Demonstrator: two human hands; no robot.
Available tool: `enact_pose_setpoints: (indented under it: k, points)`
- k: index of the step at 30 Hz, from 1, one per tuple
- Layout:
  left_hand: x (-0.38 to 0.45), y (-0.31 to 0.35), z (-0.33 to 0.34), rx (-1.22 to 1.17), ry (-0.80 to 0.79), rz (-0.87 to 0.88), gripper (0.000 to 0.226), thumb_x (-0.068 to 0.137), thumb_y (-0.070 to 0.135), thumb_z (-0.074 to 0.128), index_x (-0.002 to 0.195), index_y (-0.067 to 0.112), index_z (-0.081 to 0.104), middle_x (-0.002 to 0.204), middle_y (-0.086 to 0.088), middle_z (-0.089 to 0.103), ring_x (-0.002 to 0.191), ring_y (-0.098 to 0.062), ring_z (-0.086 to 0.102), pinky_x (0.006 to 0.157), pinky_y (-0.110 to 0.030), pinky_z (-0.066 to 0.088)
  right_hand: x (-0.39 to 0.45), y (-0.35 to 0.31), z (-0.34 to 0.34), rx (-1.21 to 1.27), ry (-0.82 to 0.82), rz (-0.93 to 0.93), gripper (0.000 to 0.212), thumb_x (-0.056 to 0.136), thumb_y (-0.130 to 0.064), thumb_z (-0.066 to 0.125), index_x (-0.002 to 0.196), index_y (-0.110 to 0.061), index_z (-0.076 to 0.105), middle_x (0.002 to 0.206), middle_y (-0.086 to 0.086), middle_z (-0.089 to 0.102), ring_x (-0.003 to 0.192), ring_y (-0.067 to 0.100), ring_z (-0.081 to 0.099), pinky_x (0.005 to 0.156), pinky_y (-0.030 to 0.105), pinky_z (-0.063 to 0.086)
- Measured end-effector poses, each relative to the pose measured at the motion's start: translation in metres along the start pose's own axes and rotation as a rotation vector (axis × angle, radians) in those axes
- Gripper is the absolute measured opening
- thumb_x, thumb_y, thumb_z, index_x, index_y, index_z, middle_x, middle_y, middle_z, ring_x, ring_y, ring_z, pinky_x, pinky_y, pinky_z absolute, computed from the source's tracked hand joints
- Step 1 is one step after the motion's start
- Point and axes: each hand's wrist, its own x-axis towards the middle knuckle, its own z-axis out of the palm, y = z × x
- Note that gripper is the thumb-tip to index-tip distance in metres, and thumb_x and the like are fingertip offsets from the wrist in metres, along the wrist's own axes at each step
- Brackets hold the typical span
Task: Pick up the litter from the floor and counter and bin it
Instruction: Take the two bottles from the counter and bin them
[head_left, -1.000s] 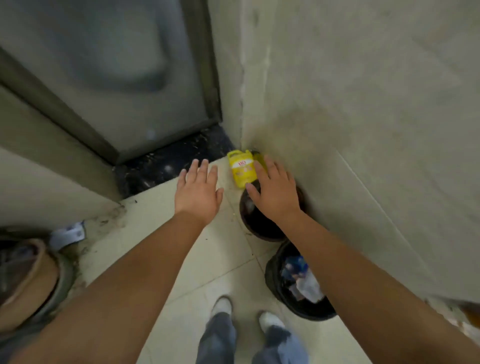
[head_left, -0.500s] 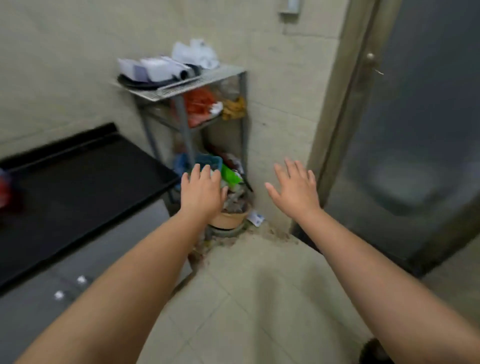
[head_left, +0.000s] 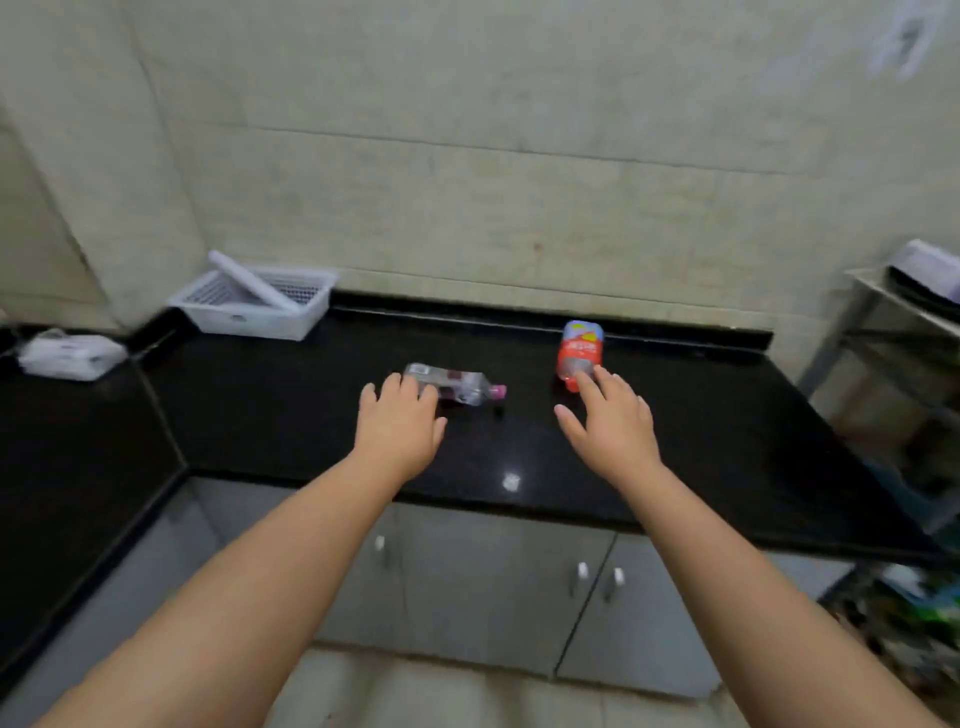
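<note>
Both hands' grip apart, empty | black counter | beige tiled wall

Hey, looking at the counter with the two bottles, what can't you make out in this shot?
- Clear bottle, head view: its base end is hidden behind the left hand; contact uncertain.
- Red bottle: label text blurred; the right hand covers its near end.
- Metal rack: cut off by the right edge.
- Bin: out of frame.
</note>
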Motion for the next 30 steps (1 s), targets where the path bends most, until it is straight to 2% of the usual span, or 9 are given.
enact_pose_setpoints:
  k: [4,7,10,13,16,21,24,26,30]
  points:
    - [0.038,-0.09,0.018,0.002,-0.048,-0.128,0.043,0.099,0.036,0.038,0.134,0.012,0.042,0.141,-0.01,0.044,0.136,-0.027,0.033,0.111,-0.044,0.031,0.061,-0.063,0.042,-0.026,-0.071,-0.054,0.056,0.095,-0.039,0.041,0.145,-0.017,0.028,0.156,0.008,0.023,0.145,0.025,0.02,0.118,0.045,0.022]
    - [0.076,-0.115,0.035,-0.017,-0.082,-0.136,0.042,0.098,0.035,0.04,0.134,0.012,0.042,0.14,-0.01,0.044,0.135,-0.027,0.034,0.109,-0.043,0.033,0.104,-0.078,0.064,-0.055,-0.096,-0.037,0.055,0.095,-0.038,0.041,0.144,-0.015,0.03,0.155,0.01,0.026,0.144,0.026,0.023,0.117,0.045,0.024]
    - [0.12,-0.111,0.056,-0.029,-0.129,-0.078,0.045,0.097,0.033,0.044,0.136,0.012,0.039,0.143,-0.01,0.04,0.138,-0.027,0.031,0.11,-0.043,0.033,0.145,-0.065,0.08,-0.09,-0.115,0.042,0.054,0.095,-0.038,0.042,0.142,-0.013,0.033,0.152,0.011,0.033,0.14,0.028,0.03,0.112,0.044,0.03]
    - [0.17,-0.091,0.079,-0.024,-0.171,0.01,0.049,0.095,0.032,0.049,0.138,0.013,0.036,0.144,-0.009,0.039,0.138,-0.027,0.03,0.111,-0.042,0.033,0.19,-0.035,0.094,-0.077,-0.131,0.2,0.05,0.094,-0.036,0.044,0.137,-0.01,0.039,0.143,0.015,0.043,0.13,0.033,0.04,0.104,0.044,0.039]
    - [0.224,-0.066,0.105,-0.001,-0.231,0.123,0.053,0.093,0.031,0.052,0.14,0.013,0.034,0.145,-0.009,0.038,0.137,-0.026,0.03,0.111,-0.04,0.032,0.238,-0.002,0.111,-0.018,-0.152,0.374,0.052,0.093,-0.036,0.048,0.135,-0.007,0.039,0.139,0.018,0.044,0.125,0.037,0.043,0.1,0.045,0.042]
    - [0.302,-0.033,0.146,0.023,-0.402,0.327,0.066,0.09,0.03,0.058,0.145,0.015,0.025,0.15,-0.008,0.031,0.143,-0.026,0.023,0.116,-0.041,0.024,0.298,0.038,0.155,0.073,-0.171,0.551,0.061,0.087,-0.032,0.061,0.134,-0.003,0.035,0.136,0.022,0.043,0.123,0.041,0.046,0.098,0.047,0.043]
    - [0.326,-0.025,0.167,0.017,-0.472,0.416,0.072,0.09,0.03,0.059,0.147,0.015,0.019,0.149,-0.007,0.034,0.14,-0.025,0.03,0.116,-0.041,0.024,0.316,0.048,0.179,0.201,-0.097,0.665,0.061,0.086,-0.024,0.064,0.131,0.002,0.034,0.134,0.027,0.041,0.119,0.045,0.048,0.097,0.048,0.043]
    - [0.336,-0.027,0.177,-0.03,-0.457,0.448,0.067,0.09,0.03,0.057,0.146,0.015,0.023,0.143,-0.007,0.041,0.133,-0.025,0.038,0.112,-0.038,0.031,0.325,0.05,0.19,0.278,0.012,0.729,0.053,0.086,-0.016,0.063,0.127,0.005,0.037,0.132,0.029,0.042,0.117,0.046,0.048,0.096,0.047,0.043]
    - [0.351,-0.035,0.18,-0.185,-0.442,0.439,0.068,0.086,0.031,0.059,0.144,0.016,0.026,0.137,-0.005,0.044,0.126,-0.023,0.042,0.105,-0.034,0.04,0.331,0.051,0.198,0.379,0.172,0.821,0.042,0.083,-0.003,0.062,0.119,0.009,0.044,0.128,0.031,0.045,0.113,0.045,0.05,0.096,0.044,0.043]
